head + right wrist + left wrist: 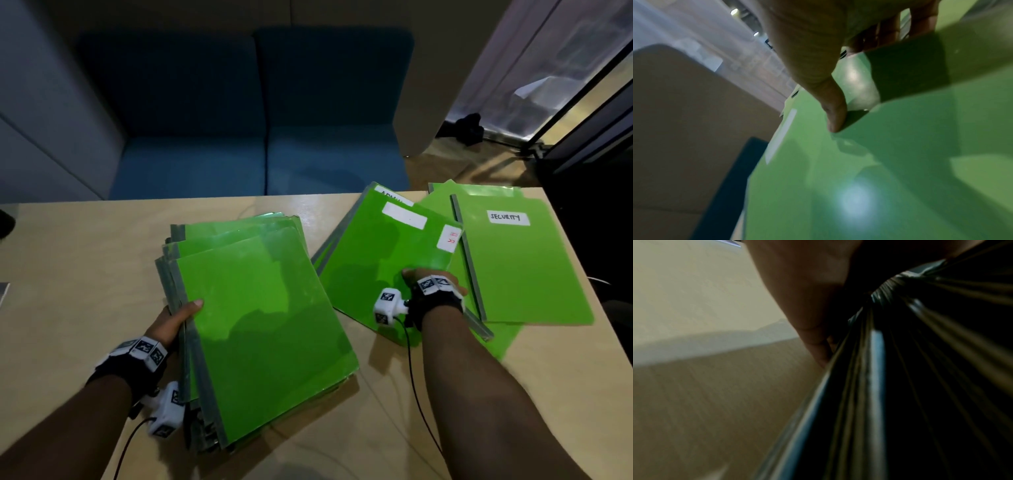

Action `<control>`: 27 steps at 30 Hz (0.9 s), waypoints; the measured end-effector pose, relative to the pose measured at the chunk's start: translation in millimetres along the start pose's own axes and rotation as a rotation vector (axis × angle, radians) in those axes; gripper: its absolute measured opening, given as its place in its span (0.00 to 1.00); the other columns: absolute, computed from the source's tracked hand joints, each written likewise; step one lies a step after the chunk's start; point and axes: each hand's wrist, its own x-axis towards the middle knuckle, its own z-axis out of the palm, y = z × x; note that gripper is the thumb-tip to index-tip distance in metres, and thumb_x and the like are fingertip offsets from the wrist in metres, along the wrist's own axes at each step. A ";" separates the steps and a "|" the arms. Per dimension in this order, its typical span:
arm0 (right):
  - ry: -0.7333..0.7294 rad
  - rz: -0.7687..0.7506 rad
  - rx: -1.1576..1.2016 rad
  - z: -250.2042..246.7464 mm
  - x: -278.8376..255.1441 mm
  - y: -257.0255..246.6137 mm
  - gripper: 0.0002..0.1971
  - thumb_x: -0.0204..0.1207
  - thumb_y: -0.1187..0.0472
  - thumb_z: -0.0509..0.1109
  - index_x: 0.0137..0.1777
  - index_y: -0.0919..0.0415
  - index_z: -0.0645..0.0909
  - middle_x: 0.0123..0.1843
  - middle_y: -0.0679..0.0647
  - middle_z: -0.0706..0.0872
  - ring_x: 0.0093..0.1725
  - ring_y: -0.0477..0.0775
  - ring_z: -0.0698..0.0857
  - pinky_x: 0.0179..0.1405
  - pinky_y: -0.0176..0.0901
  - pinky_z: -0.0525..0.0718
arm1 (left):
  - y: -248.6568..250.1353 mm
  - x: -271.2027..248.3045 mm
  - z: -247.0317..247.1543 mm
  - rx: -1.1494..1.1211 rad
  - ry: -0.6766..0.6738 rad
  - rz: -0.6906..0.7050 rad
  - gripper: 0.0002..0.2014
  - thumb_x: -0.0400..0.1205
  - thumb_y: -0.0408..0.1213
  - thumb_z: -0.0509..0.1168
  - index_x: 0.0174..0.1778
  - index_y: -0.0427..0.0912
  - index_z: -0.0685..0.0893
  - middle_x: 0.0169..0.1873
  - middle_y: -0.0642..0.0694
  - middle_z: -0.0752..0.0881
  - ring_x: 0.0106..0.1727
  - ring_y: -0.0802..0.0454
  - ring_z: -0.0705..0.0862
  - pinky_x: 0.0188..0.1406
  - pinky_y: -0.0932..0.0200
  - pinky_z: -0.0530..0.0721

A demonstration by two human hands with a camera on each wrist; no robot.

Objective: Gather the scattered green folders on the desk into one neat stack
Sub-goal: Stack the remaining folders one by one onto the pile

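A thick stack of green folders (pixel 267 315) with grey spines lies at the desk's middle. My left hand (pixel 181 315) grips its left spine edge, thumb on top, fingers hidden beneath. The left wrist view shows that hand (pixel 813 321) against the dark stacked spines (pixel 875 369). To the right, a labelled green folder (pixel 387 253) lies tilted on other folders. My right hand (pixel 428 287) holds its near right edge, thumb on the cover. In the right wrist view the thumb (pixel 834 116) presses the green cover (pixel 859 178). A folder marked SECURITY (pixel 520 267) lies at the far right.
The light wooden desk (pixel 85 291) runs bare to the left of the stack. A blue sofa (pixel 260 137) stands behind the far edge. The right-hand folders reach close to the desk's right edge. A thin cable (pixel 418 394) trails from my right wrist camera.
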 end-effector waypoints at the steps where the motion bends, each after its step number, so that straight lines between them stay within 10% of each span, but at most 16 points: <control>1: -0.037 -0.024 -0.038 -3.1 -5.0 -5.4 0.36 0.67 0.50 0.79 0.76 0.58 0.74 0.75 0.56 0.77 0.72 0.57 0.79 0.60 0.41 0.84 | -1.8 2.6 -2.6 -0.006 -0.007 0.009 0.45 0.69 0.58 0.76 0.79 0.43 0.68 0.70 0.45 0.77 0.71 0.38 0.76 0.73 0.43 0.68; 3: -0.024 -0.145 -0.014 -14.2 -16.2 -23.5 0.22 0.73 0.55 0.76 0.67 0.60 0.82 0.62 0.58 0.86 0.56 0.58 0.87 0.48 0.27 0.74 | -8.5 8.3 -7.3 -0.011 -0.028 0.031 0.58 0.52 0.66 0.81 0.77 0.45 0.72 0.69 0.43 0.80 0.68 0.37 0.79 0.74 0.37 0.71; 4: 0.029 -0.213 0.053 -19.3 -21.4 -34.8 0.18 0.71 0.59 0.78 0.60 0.61 0.83 0.56 0.59 0.87 0.49 0.58 0.87 0.33 0.42 0.79 | -9.8 10.9 -8.2 -0.023 -0.035 0.039 0.58 0.50 0.65 0.81 0.77 0.44 0.72 0.68 0.41 0.81 0.67 0.38 0.80 0.73 0.37 0.72; 8: 0.099 -0.430 0.339 -36.2 -39.6 -79.2 0.31 0.63 0.66 0.80 0.64 0.57 0.69 0.57 0.59 0.87 0.51 0.56 0.86 0.56 0.50 0.85 | -2.0 1.8 -4.0 -0.005 -0.043 0.049 0.43 0.68 0.52 0.77 0.77 0.41 0.71 0.69 0.39 0.80 0.67 0.38 0.79 0.71 0.40 0.73; 15: -0.236 -0.559 0.340 -37.9 -62.2 -89.1 0.20 0.70 0.71 0.77 0.60 0.61 0.78 0.50 0.57 0.89 0.39 0.50 0.90 0.45 0.53 0.89 | 2.2 -5.4 -0.8 -0.001 0.007 0.046 0.32 0.79 0.46 0.71 0.77 0.39 0.70 0.65 0.39 0.80 0.63 0.38 0.80 0.62 0.48 0.75; 20: -0.467 -0.508 0.137 32.3 -102.4 -40.8 0.31 0.67 0.75 0.78 0.68 0.61 0.72 0.50 0.59 0.88 0.45 0.56 0.89 0.32 0.42 0.88 | 3.7 -9.3 -1.7 0.000 -0.018 0.067 0.37 0.72 0.51 0.74 0.75 0.40 0.73 0.64 0.39 0.83 0.59 0.40 0.83 0.57 0.49 0.77; 27: -0.524 -0.654 -0.329 105.3 -137.1 1.1 0.32 0.61 0.47 0.78 0.67 0.44 0.73 0.61 0.52 0.82 0.57 0.54 0.84 0.62 0.58 0.85 | 4.7 -11.1 -1.1 0.118 -0.018 0.093 0.37 0.79 0.56 0.66 0.79 0.38 0.66 0.70 0.33 0.78 0.68 0.33 0.79 0.67 0.44 0.75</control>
